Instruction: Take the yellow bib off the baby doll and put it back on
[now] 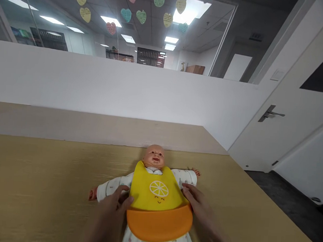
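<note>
A baby doll (153, 157) lies on its back on a pale wooden table (37, 182), wearing a white patterned sleepsuit. Over its chest sits a yellow silicone bib (158, 190) with a lemon-slice face and an orange catch pocket (159, 223) at the bottom. My left hand (109, 214) touches the bib's left edge, its fingers over the doll's sleeve. On the opposite side, my right hand (199, 211) has its fingertips on the bib's right edge. Whether either hand grips the bib is hidden.
The table's far side meets a white low wall (111, 81), with a raised wooden ledge (95, 129) between them. A white door (272, 142) with a lever handle stands to the right, above a dark floor (290, 205). Paper hearts hang beyond the wall.
</note>
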Demonstrator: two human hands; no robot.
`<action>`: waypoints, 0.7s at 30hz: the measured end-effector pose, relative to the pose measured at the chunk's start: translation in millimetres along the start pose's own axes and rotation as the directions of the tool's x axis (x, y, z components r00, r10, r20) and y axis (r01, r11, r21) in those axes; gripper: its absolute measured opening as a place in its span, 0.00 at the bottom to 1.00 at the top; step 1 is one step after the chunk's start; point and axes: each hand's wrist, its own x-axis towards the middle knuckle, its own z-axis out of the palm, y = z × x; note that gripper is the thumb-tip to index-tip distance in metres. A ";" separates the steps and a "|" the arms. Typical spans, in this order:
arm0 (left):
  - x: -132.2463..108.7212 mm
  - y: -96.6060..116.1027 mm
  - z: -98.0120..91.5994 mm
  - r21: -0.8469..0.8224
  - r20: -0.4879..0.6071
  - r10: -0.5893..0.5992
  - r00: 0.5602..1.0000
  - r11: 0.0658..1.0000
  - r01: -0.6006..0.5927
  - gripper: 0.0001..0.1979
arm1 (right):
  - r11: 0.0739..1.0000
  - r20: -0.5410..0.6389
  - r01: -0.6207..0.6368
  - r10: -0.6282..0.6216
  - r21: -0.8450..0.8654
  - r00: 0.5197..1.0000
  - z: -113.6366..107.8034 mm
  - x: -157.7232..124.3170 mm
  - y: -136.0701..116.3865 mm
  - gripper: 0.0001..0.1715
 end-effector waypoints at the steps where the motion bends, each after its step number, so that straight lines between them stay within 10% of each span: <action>1: -11.1 -4.0 6.8 -0.024 -0.005 0.004 1.000 1.000 -0.005 0.19 | 0.996 0.020 -0.026 0.025 0.085 0.999 2.9 -9.6 -2.6 0.28; 8: -31.8 20.5 10.7 -0.394 -0.036 0.013 0.999 0.919 -0.026 0.36 | 0.832 0.045 -0.116 0.109 0.542 0.993 26.6 -45.0 -31.7 0.34; 21: -34.9 -9.9 18.3 -0.497 -0.090 0.015 0.996 0.866 -0.058 0.30 | 0.839 0.108 -0.066 0.009 0.540 0.994 29.7 -48.2 2.4 0.26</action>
